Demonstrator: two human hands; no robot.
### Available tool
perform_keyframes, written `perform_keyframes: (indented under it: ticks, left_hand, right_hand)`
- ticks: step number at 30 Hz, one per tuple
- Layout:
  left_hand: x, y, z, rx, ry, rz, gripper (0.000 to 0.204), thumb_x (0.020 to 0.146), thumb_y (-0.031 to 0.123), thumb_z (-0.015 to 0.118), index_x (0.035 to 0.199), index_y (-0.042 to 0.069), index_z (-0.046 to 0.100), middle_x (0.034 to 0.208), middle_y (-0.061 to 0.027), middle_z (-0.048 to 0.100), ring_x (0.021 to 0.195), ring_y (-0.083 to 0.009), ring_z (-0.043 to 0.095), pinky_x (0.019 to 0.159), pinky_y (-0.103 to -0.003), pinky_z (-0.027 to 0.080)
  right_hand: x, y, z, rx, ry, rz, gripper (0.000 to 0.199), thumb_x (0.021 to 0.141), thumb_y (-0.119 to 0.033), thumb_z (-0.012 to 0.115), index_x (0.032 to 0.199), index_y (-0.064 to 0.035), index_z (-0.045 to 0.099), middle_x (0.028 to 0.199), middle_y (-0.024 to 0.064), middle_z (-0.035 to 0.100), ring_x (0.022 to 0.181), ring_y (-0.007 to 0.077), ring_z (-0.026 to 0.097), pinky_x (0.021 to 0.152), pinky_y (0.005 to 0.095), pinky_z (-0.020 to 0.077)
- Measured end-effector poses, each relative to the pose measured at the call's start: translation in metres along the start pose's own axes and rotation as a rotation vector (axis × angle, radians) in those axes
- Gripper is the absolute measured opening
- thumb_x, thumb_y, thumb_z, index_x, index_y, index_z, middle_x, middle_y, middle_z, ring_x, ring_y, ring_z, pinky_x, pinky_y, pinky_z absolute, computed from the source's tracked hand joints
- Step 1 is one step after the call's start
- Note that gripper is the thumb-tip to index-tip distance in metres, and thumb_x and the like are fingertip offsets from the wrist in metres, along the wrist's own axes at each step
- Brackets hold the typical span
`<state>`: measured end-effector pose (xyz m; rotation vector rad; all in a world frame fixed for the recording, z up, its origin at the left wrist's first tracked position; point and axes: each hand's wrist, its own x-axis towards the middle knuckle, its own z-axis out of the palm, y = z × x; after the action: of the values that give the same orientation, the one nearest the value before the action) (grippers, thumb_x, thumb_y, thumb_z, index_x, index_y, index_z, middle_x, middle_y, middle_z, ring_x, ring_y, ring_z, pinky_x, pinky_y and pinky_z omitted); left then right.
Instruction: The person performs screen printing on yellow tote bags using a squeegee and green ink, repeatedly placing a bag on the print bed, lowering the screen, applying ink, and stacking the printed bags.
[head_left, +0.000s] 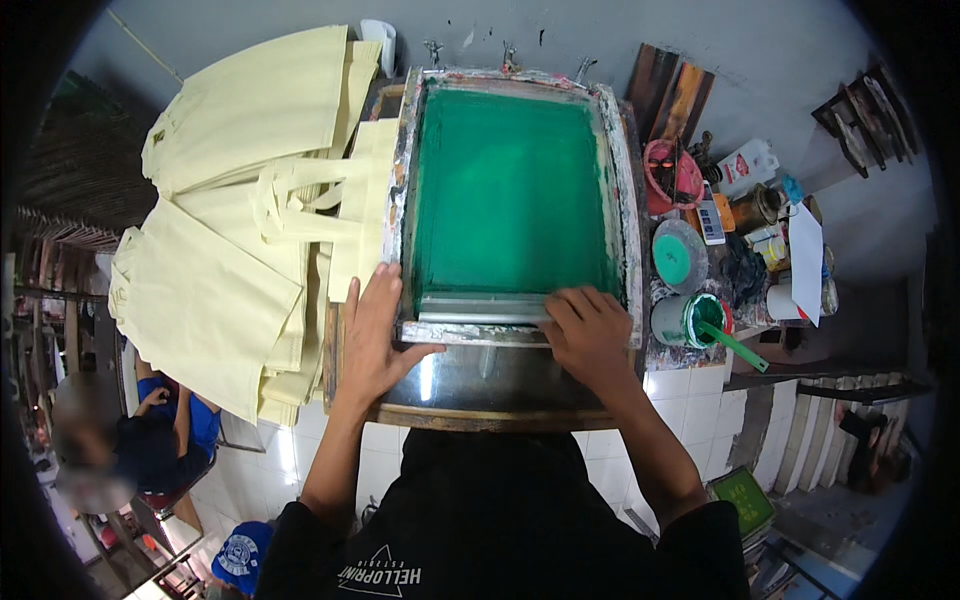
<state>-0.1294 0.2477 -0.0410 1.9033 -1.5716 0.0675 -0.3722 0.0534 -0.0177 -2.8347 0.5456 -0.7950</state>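
Note:
A screen-printing frame (401, 180) with a paint-crusted wooden border lies before me, its mesh (512, 190) coated in green ink. Along the near end of the mesh rests a squeegee (480, 310), a long pale bar. My right hand (590, 335) has its fingers curled over the squeegee's right end. At the frame's near left corner lies my left hand (372, 335), fingers stretched forward and thumb spread toward the near border. A cream cloth bag (370, 190) sticks out from under the frame's left side, its handles pointing left.
Stacked cream bags (210, 290) fill the left side. On the right stand a tub of green ink (680, 320) with a green spatula (735, 347), a grey bowl (680, 256), a pink basin (673, 175), a phone (710, 218) and bottles. A seated person (165, 440) is at lower left.

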Motion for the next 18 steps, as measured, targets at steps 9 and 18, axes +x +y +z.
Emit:
perform_keyframes:
  ticks: [9, 18]
  left_hand:
    - [0.092, 0.018, -0.046, -0.571, 0.552, -0.132, 0.102, 0.089, 0.050, 0.072, 0.160, 0.000, 0.019, 0.160, -0.0248, 0.035, 0.146, -0.0362, 0.039, 0.123, -0.047, 0.025]
    - [0.109, -0.070, -0.001, 0.377, -0.264, -0.406, 0.059, 0.083, 0.041, 0.080, 0.121, -0.001, 0.063, 0.115, -0.0212, 0.067, 0.119, -0.0355, 0.053, 0.106, -0.050, 0.033]
  right_hand:
    - [0.122, 0.008, -0.119, -0.231, 0.419, -0.165, 0.029, 0.070, -0.019, 0.077, 0.096, -0.0099, 0.070, 0.097, 0.0073, 0.066, 0.088, 0.0293, 0.065, 0.080, 0.0414, 0.0515]
    - [0.251, 0.013, -0.203, -0.239, 0.341, 0.051, 0.029, 0.090, -0.027, 0.072, 0.102, -0.0009, 0.075, 0.090, 0.0195, 0.073, 0.081, 0.0364, 0.069, 0.076, 0.0437, 0.0523]
